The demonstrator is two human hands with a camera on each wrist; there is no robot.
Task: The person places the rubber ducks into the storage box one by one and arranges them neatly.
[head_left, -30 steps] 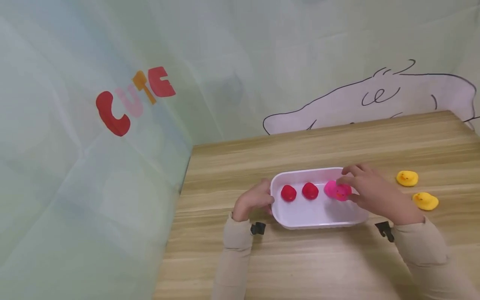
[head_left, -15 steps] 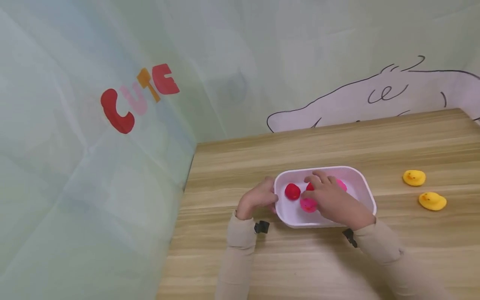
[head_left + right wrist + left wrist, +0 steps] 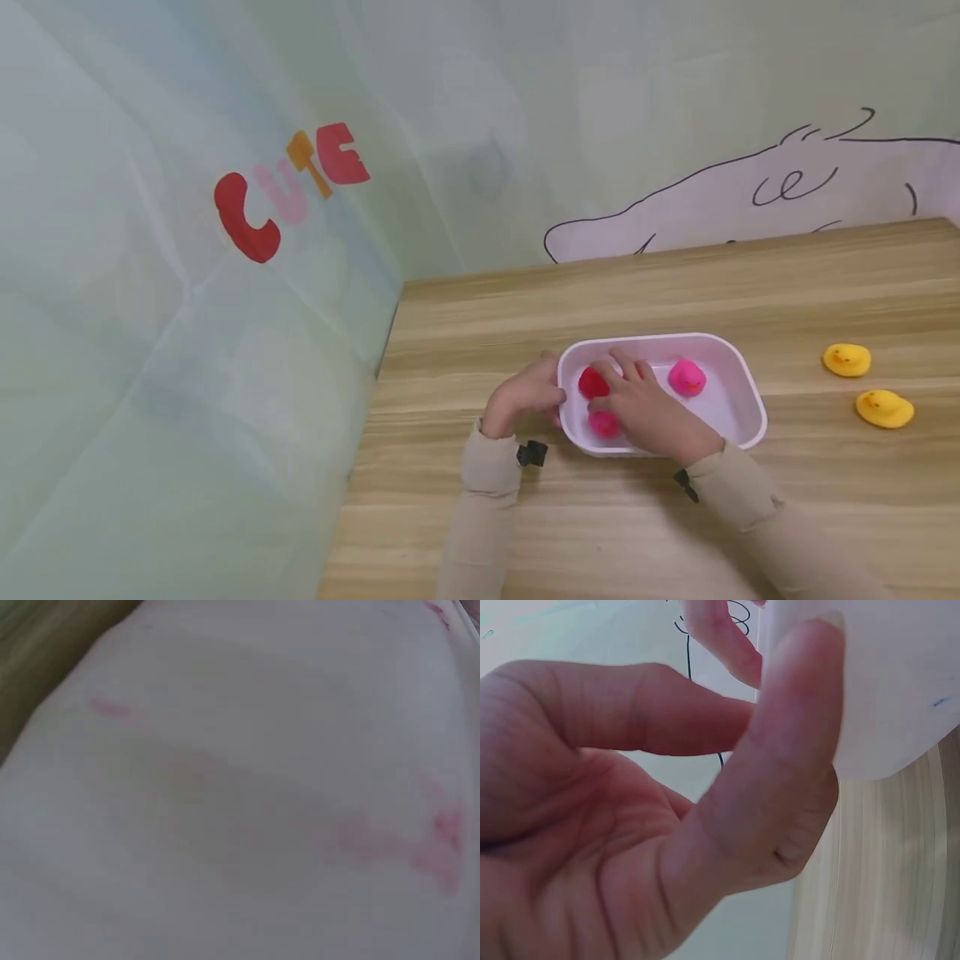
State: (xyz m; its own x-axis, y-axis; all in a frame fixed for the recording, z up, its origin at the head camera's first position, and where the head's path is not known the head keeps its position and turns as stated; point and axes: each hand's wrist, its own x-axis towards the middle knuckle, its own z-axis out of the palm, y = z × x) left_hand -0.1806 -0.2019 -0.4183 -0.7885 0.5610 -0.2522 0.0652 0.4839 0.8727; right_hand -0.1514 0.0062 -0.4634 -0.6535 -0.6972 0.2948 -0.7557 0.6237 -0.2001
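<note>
A white plastic tray (image 3: 727,412) holds small toys. My left hand (image 3: 528,390) grips its left end; in the left wrist view the bent fingers (image 3: 795,712) of this hand lie against the tray wall (image 3: 900,690). Over the tray's left half, my right hand (image 3: 651,410) holds a pink rubber duck (image 3: 604,425) low near the front wall, its top partly covered by the thumb and fingers. Just behind it sits a red rounded toy (image 3: 592,382). A second red toy is mostly hidden under the right hand. Another pink duck (image 3: 687,378) sits toward the tray's right.
Two yellow rubber ducks, a rear one (image 3: 847,360) and a front one (image 3: 885,409), stand on the wooden table (image 3: 637,533) right of the tray. A printed cloth backdrop (image 3: 465,150) rises behind and at left. Blurred white with pink smears fills the right wrist view.
My right hand has carried one pink duck from beside the other, leftward across the tray to the front of the red toys. The left hand keeps its place on the tray's end.
</note>
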